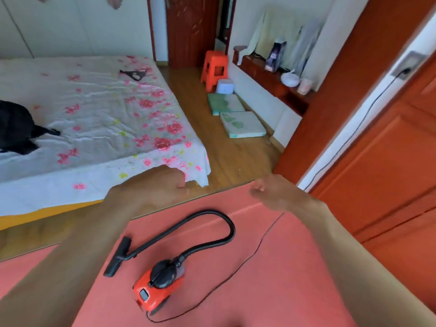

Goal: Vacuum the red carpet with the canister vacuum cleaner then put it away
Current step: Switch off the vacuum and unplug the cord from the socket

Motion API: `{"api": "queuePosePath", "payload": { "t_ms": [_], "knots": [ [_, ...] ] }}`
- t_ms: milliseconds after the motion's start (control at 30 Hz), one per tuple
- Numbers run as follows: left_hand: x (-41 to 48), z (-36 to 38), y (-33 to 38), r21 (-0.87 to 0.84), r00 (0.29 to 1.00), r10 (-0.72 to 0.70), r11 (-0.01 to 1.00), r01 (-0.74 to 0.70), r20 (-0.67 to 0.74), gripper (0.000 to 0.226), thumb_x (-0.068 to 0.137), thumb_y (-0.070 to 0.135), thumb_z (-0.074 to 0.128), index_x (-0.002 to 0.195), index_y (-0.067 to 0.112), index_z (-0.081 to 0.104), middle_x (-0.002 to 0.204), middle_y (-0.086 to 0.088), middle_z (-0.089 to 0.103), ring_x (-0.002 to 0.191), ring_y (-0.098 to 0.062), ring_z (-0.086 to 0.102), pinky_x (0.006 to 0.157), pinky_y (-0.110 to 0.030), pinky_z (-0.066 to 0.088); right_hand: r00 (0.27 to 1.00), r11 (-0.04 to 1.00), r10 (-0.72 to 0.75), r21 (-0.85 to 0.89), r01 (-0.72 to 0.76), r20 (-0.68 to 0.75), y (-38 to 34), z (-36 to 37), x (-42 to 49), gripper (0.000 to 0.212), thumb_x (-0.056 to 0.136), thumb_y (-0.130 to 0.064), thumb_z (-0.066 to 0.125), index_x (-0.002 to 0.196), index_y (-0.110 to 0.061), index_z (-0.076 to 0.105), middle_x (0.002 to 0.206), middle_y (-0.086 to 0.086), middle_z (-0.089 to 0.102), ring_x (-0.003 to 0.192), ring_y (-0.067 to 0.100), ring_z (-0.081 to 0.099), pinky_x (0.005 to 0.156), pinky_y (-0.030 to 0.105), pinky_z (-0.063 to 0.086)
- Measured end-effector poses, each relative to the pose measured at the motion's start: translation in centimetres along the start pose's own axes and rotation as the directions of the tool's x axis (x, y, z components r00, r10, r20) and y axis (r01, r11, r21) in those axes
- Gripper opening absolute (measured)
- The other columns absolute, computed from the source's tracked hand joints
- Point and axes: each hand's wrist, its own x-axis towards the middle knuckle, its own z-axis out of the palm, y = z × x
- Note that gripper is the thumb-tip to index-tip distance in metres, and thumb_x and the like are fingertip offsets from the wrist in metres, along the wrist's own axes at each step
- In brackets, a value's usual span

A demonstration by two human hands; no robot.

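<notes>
A small red and black canister vacuum [159, 285] stands on the red carpet [271, 279] below my hands. Its black hose [224, 223] loops up and back down to a black floor nozzle [118, 258] lying on the carpet to the left. A thin black power cord [247, 260] runs from the vacuum across the carpet and up to a wall socket [407, 67] at the right. My left hand [153, 187] and my right hand [273, 192] hover above the carpet's far edge, fingers loosely curled, holding nothing.
A bed [94, 114] with a floral sheet fills the left, with a black bag [14, 128] on it. An orange stool [214, 67], a small white tub [225, 86] and two flat cushions [240, 123] sit on the wooden floor. Red-brown wardrobe doors [389, 173] line the right.
</notes>
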Motion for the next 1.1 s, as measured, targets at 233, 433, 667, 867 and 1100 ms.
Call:
{"api": "queuePosePath", "payload": {
  "t_ms": [233, 433, 667, 867, 1100],
  "knots": [
    [5.2, -0.4, 11.3, 0.13, 0.984, 0.166, 0.976, -0.174, 0.067, 0.023, 0.1, 0.042, 0.052, 0.088, 0.023, 0.059, 0.083, 0.008, 0.055, 0.089, -0.016, 0.054, 0.077, -0.031, 0.044, 0.991, 0.995, 0.102, 0.005, -0.102, -0.088, 10.3, -5.3, -5.8, 0.037, 0.1, -0.036, 0.042, 0.1, -0.009, 0.069, 0.103, 0.009, 0.067, 0.093, 0.024, 0.063, 0.084, 0.044, 0.053],
    [9.1, -1.3, 23.3, 0.177, 0.966, 0.258, 0.949, -0.259, 0.032, 0.042, 0.1, 0.043, 0.053, 0.093, 0.004, 0.067, 0.091, -0.012, 0.07, 0.09, -0.026, 0.062, 0.084, -0.04, 0.053, 0.984, 0.989, 0.141, -0.024, -0.145, -0.105, 20.6, -11.0, -9.4, 0.044, 0.1, -0.038, 0.043, 0.103, -0.004, 0.07, 0.103, 0.012, 0.07, 0.094, 0.025, 0.065, 0.086, 0.044, 0.053],
    [14.4, -0.2, 34.7, 0.193, 0.95, 0.306, 0.93, -0.313, 0.067, 0.034, 0.1, 0.041, 0.053, 0.087, 0.012, 0.062, 0.072, -0.001, 0.054, 0.079, -0.023, 0.056, 0.071, -0.033, 0.044, 0.973, 0.979, 0.204, 0.006, -0.205, -0.108, 31.1, -15.6, -10.7, 0.049, 0.1, -0.039, 0.043, 0.113, 0.003, 0.065, 0.113, 0.019, 0.068, 0.102, 0.032, 0.065, 0.091, 0.047, 0.051],
    [20.6, -2.1, 40.3, 0.205, 0.944, 0.315, 0.922, -0.329, 0.098, 0.036, 0.102, 0.038, 0.051, 0.096, 0.006, 0.065, 0.08, -0.003, 0.052, 0.075, -0.02, 0.05, 0.064, -0.031, 0.034, 0.968, 0.976, 0.219, 0.013, -0.219, -0.12, 36.8, -18.6, -7.4, 0.049, 0.1, -0.04, 0.043, 0.112, 0.003, 0.065, 0.112, 0.019, 0.068, 0.101, 0.034, 0.066, 0.089, 0.048, 0.053],
    [33.5, -4.8, 43.4, 0.257, 0.921, 0.378, 0.885, -0.388, 0.089, 0.034, 0.101, 0.041, 0.051, 0.092, 0.011, 0.063, 0.093, -0.007, 0.056, 0.086, -0.024, 0.057, 0.073, -0.033, 0.04, 0.934, 0.943, 0.309, -0.069, -0.325, -0.178, 42.1, -24.0, -0.5, 0.041, 0.1, -0.041, 0.041, 0.112, -0.008, 0.064, 0.109, 0.008, 0.065, 0.098, 0.028, 0.063, 0.087, 0.044, 0.053]
  ]
}}
